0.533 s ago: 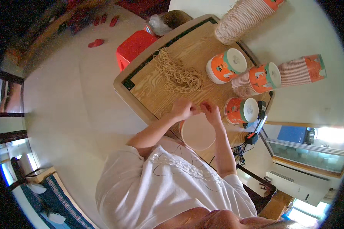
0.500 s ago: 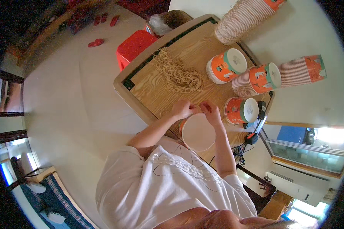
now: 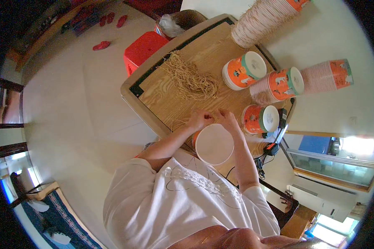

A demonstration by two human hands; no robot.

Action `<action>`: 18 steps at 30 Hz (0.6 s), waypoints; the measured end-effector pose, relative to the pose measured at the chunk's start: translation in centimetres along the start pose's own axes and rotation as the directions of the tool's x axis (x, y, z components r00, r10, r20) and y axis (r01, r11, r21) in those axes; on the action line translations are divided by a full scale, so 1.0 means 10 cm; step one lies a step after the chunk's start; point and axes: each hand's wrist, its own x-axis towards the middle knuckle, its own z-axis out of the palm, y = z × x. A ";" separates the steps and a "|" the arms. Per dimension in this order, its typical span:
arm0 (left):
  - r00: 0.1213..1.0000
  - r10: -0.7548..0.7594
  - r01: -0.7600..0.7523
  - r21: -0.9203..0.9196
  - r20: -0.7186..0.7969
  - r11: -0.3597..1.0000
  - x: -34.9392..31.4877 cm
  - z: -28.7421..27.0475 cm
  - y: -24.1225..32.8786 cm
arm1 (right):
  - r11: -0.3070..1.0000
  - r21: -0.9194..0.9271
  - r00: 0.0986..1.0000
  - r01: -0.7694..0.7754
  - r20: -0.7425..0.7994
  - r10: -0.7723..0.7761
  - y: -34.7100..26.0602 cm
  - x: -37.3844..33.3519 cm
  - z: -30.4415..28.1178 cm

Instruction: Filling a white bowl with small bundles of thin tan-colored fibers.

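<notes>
Both my hands meet above the far rim of an orange paper tub (image 3: 214,144), its pale round face turned up toward me. My left hand (image 3: 200,120) is closed, with the fingertips pinched together at the rim. Close beside it, my right hand (image 3: 226,120) pinches too, with its fingers pointing toward the left ones. Between the fingertips there seems to be a thin tan strand of twine, mostly hidden by the fingers. A loose bundle of tan twine (image 3: 191,79) lies on the wooden table beyond my hands.
Orange paper tubs (image 3: 259,119) lie to the right, near another tub stack (image 3: 244,71). Tall nested stacks (image 3: 266,20) stand along the far right side, some with twine fringes. A black adapter with cables (image 3: 271,148) sits at the table's right edge. A red stool (image 3: 143,50) stands beyond the left edge.
My hands stay at the tub's far rim, with small finger movements; the right hand's fingers have straightened slightly toward the left. The whole view has shifted slightly.
</notes>
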 end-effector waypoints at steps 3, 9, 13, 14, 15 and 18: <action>1.000 -0.004 0.004 0.013 -0.001 1.000 -0.08 -0.09 0.15 | 0.985 -0.059 0.977 0.164 0.146 -0.154 -0.01 0.03 -0.02; 0.999 0.029 -0.027 0.044 -0.031 0.999 -0.13 -0.16 0.16 | 0.980 0.003 0.953 0.198 0.235 -0.193 -0.09 0.00 -0.08; 0.999 0.030 -0.029 0.017 -0.038 0.999 -0.17 -0.20 0.25 | 0.978 -0.065 0.940 0.199 0.293 -0.172 -0.03 0.01 -0.15; 0.999 0.024 -0.024 0.018 -0.023 1.000 -0.19 -0.23 0.31 | 0.978 -0.065 0.942 0.197 0.290 -0.170 0.03 0.03 -0.15; 1.000 0.018 -0.018 0.019 -0.007 1.000 -0.20 -0.25 0.34 | 0.983 -0.057 0.945 0.172 0.291 -0.149 0.09 0.05 -0.14; 0.999 0.019 -0.019 -0.005 -0.029 1.000 -0.19 -0.23 0.29 | 0.978 -0.099 0.956 0.182 0.250 -0.153 0.02 0.04 -0.12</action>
